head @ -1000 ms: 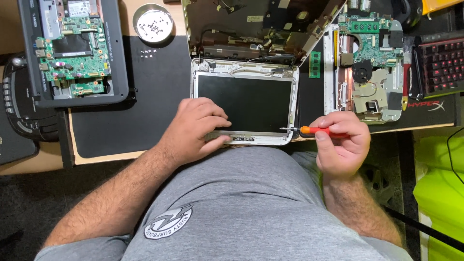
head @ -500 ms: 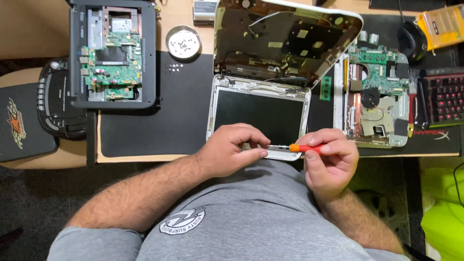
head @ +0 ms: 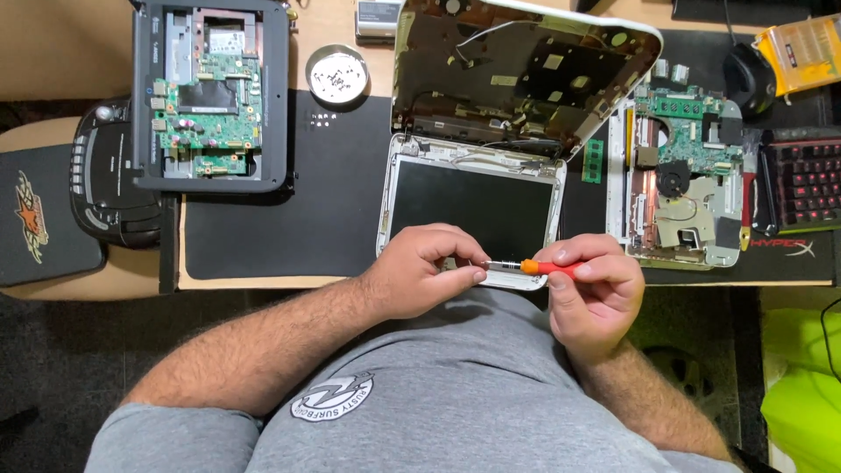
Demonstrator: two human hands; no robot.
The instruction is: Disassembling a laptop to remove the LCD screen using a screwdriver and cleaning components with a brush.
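Right hand (head: 596,293) grips an orange-handled screwdriver (head: 534,266); left hand (head: 427,267) pinches its tip at the laptop screen panel's (head: 473,206) lower bezel.

The left hand (head: 425,267) has closed in from the dark laptop screen panel's (head: 473,210) front edge onto the orange-handled screwdriver's (head: 526,266) tip.

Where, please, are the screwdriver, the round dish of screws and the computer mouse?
screwdriver (head: 550,267), head view, on its orange-red handle.
round dish of screws (head: 337,74), head view, on its pale middle.
computer mouse (head: 745,77), head view, on its black back.
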